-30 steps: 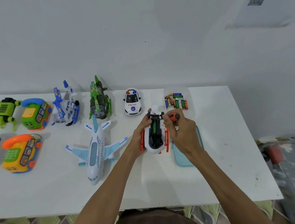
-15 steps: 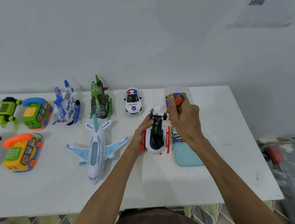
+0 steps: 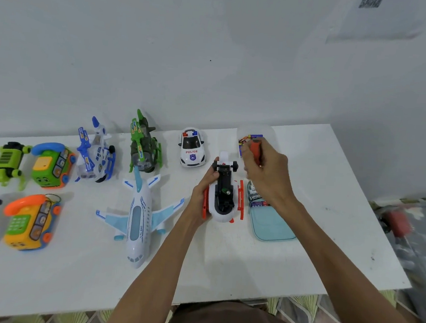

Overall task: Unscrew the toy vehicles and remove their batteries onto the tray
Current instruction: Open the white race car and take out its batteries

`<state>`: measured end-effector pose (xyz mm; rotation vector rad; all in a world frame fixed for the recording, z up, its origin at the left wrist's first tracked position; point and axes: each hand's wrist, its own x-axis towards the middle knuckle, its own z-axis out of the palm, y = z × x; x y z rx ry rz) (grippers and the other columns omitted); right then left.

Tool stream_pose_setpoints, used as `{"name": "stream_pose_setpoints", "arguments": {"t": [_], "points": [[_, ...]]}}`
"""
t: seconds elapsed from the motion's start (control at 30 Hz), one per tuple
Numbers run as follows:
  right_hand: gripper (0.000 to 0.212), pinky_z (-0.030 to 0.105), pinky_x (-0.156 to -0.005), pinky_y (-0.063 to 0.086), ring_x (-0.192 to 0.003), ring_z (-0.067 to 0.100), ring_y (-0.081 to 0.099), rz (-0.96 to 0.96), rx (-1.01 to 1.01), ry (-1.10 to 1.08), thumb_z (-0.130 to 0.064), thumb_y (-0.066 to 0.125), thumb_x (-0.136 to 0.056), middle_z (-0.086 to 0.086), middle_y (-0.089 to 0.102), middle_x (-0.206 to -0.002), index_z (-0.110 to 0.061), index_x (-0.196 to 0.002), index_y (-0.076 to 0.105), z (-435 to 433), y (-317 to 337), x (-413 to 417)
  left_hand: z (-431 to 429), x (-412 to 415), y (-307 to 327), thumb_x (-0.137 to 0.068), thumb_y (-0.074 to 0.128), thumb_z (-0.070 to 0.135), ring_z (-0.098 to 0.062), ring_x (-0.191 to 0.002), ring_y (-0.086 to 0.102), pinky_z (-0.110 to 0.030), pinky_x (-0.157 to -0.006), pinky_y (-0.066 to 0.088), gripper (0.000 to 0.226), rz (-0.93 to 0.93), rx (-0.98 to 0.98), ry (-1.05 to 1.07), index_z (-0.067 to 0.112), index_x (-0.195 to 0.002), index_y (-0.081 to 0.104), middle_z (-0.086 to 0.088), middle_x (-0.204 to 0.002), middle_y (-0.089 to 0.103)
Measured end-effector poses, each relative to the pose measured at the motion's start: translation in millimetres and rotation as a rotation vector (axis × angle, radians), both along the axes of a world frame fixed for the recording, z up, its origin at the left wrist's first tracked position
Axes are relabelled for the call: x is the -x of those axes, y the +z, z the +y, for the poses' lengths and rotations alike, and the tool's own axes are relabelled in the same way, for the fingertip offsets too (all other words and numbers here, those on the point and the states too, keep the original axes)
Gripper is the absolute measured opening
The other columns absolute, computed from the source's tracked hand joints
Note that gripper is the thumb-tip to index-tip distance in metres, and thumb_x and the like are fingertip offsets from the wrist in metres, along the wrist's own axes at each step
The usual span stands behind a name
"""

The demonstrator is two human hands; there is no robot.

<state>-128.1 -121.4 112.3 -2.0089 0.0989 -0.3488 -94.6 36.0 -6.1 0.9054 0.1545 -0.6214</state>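
Left grip [image 3: 201,193] holding toy vehicle [image 3: 225,203]; right grip [image 3: 267,174] fisted round screwdriver [image 3: 255,149]; both forearms extended forward.

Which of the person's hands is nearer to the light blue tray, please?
The right. The right hand, holding an orange-handled screwdriver, is at the tray's far end; the left hand grips the white-and-red toy, which lies between it and the tray.
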Motion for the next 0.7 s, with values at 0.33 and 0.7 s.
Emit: {"name": "stream_pose_setpoints", "arguments": {"t": [0.33,0.7], "points": [[0.032,0.019,-0.050,0.035,-0.056,0.006,0.054,0.476,0.468,0.282,-0.054,0.080,-0.075,-0.005,0.060,-0.065,-0.027,-0.071,0.064,2,-16,-2,-2,-3,-5,-0.099,0.058,0.031,-0.034,-0.120,0.059,-0.044,-0.096,0.055,0.061,-0.067,0.046,-0.030,0.013,-0.155,0.042,-0.024,-0.144,0.054],[0.022,0.024,-0.074,0.049,-0.085,0.016,0.068,0.524,0.392,0.144,-0.028,0.078,-0.086,0.003,0.075,-0.095,-0.017,-0.104,0.077,-70,-17,-13,4,-5,-10,-0.089,0.074,0.041,-0.028,-0.093,0.069,-0.045,-0.085,0.058,0.056,0.101,0.058,-0.024,0.009,-0.134,0.061,-0.015,-0.107,0.068]]}}
